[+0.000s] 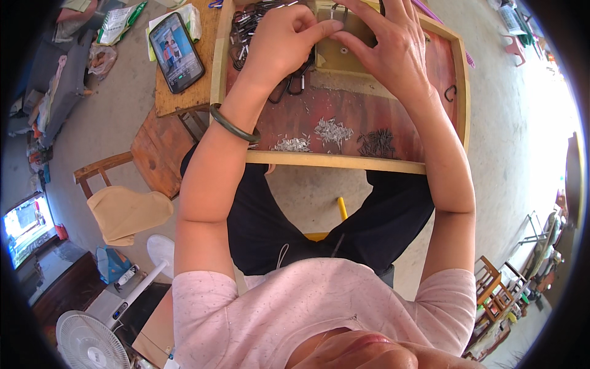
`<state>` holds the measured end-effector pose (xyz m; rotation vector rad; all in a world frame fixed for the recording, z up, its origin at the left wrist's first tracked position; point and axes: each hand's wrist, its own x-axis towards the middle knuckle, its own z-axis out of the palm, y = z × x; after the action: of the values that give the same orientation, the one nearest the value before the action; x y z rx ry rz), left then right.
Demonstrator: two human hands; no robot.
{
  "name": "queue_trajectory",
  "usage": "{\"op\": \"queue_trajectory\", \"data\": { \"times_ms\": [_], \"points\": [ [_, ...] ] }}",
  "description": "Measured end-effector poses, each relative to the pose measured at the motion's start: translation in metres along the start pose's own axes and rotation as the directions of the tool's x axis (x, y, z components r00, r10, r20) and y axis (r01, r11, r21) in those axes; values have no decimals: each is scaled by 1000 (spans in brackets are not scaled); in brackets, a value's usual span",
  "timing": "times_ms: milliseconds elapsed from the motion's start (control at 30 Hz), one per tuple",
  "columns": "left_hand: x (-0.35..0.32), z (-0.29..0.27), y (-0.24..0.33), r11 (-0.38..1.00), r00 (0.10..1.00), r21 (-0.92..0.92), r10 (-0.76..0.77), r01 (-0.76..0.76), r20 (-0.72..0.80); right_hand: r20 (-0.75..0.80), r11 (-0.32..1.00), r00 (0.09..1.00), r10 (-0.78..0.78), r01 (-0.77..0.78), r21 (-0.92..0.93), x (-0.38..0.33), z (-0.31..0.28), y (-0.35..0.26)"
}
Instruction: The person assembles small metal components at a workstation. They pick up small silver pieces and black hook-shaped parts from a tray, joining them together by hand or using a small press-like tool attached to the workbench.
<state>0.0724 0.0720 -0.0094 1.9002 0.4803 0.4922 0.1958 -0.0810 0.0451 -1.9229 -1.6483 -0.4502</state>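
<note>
Both hands meet over the far part of a wooden-framed tray (329, 161) with a worn red bottom. My left hand (279, 46) is closed, its thumb and forefinger pinching a small dark bent piece that looks like a carabiner (335, 11). From the other side my right hand (393, 49) curves round the same piece, thumb tip close to the left thumb; some of its fingers run out at the top edge. Beneath them is a shallow yellowish box (344, 58). Black carabiners (243, 34) lie heaped beside my left hand. One open dark hook (450, 93) lies right of my right wrist.
Small silver pins (333, 132), a second silver pile (292, 144) and dark pins (376, 143) lie along the tray's near side. A phone (176, 53) rests on the wooden table to the left. A chair (126, 209) and a fan (92, 341) stand left.
</note>
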Motion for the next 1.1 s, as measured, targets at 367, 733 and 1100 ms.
{"op": "queue_trajectory", "data": {
  "times_ms": [367, 733, 1100],
  "points": [
    [-13, 13, 2, 955, 988, 292, 90, -49, -128, -6, 978, 992, 129, -126, 168, 12, 1, 14],
    [-17, -15, 33, 432, 757, 878, 639, -207, -136, 124, 953, 992, 15, -52, 298, 20, 9, 9],
    [-8, -23, 29, 416, 723, 876, 680, -244, -121, 142, 976, 990, -13, -18, 215, 17, 9, 8]
  ]
}}
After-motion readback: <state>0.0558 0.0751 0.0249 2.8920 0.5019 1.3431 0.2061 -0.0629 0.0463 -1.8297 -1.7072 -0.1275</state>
